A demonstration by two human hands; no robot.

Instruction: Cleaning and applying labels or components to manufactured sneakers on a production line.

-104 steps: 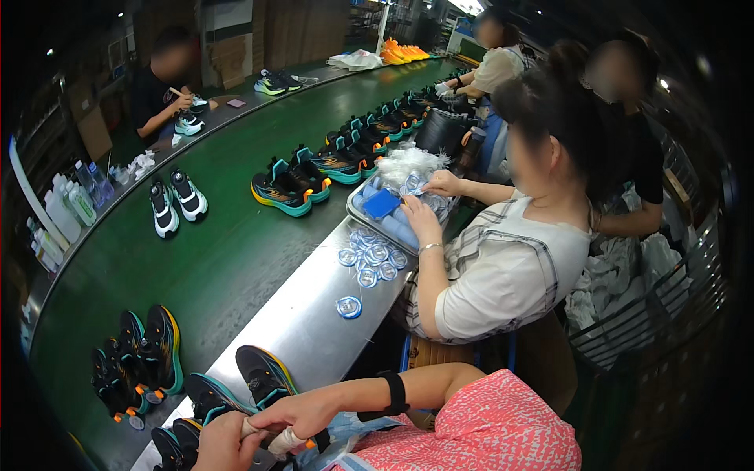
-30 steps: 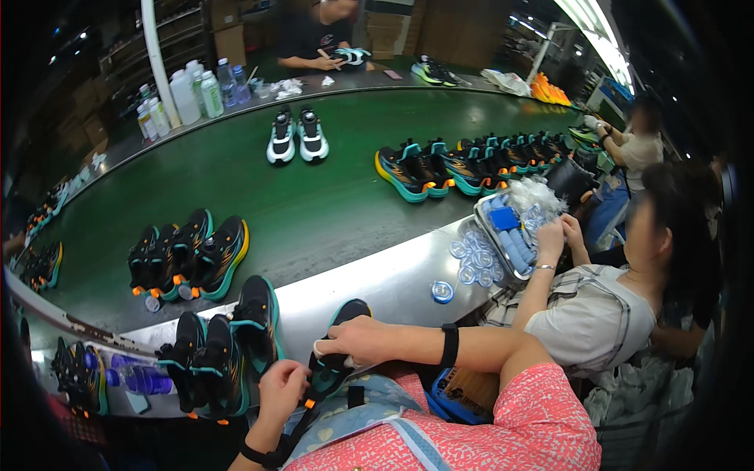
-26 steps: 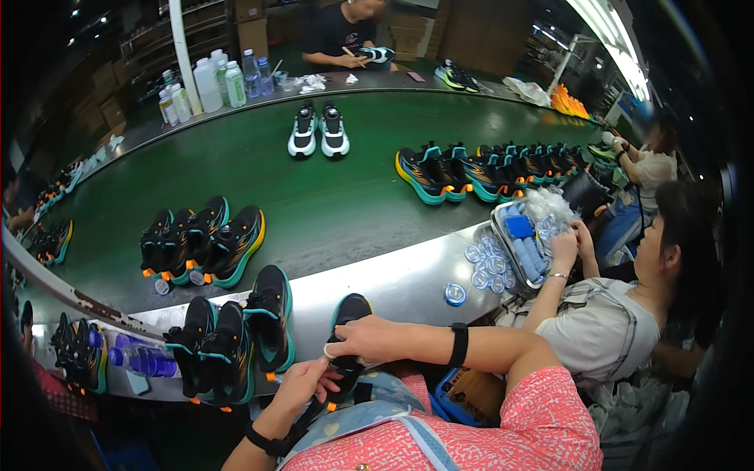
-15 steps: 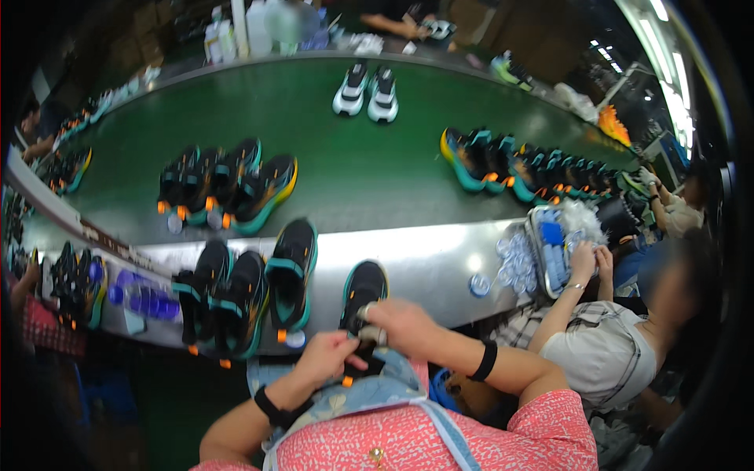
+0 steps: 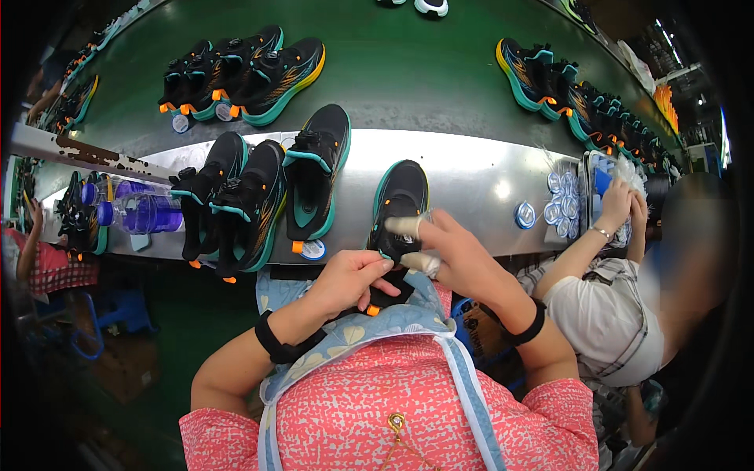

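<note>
A black sneaker (image 5: 406, 184) with a teal and yellow sole stands on the metal ledge in front of me, toe pointing away. My left hand (image 5: 351, 281) pinches the edge of its opening between thumb and forefinger. My right hand (image 5: 459, 255) wears pale covers on thumb and forefinger. Its forefinger lies over the tongue, the thumb is at the collar, and the shoe's upper shows between them. An orange tab (image 5: 373, 310) hangs at the heel, below my left fingers. Part of the opening is hidden by my hands.
More black sneakers (image 5: 320, 169) stand left on the ledge, with purple-liquid bottles (image 5: 149, 213) beyond them. Rows of similar sneakers (image 5: 287, 74) sit on the green belt (image 5: 408, 78). At right are round stickers (image 5: 561, 204), a tray (image 5: 587, 184) and a co-worker's arm (image 5: 585, 251).
The view has tilted down, so the shoes sit higher in the picture. My right thumb and forefinger have spread wider over the sneaker's tongue. My left hand still pinches at the opening.
</note>
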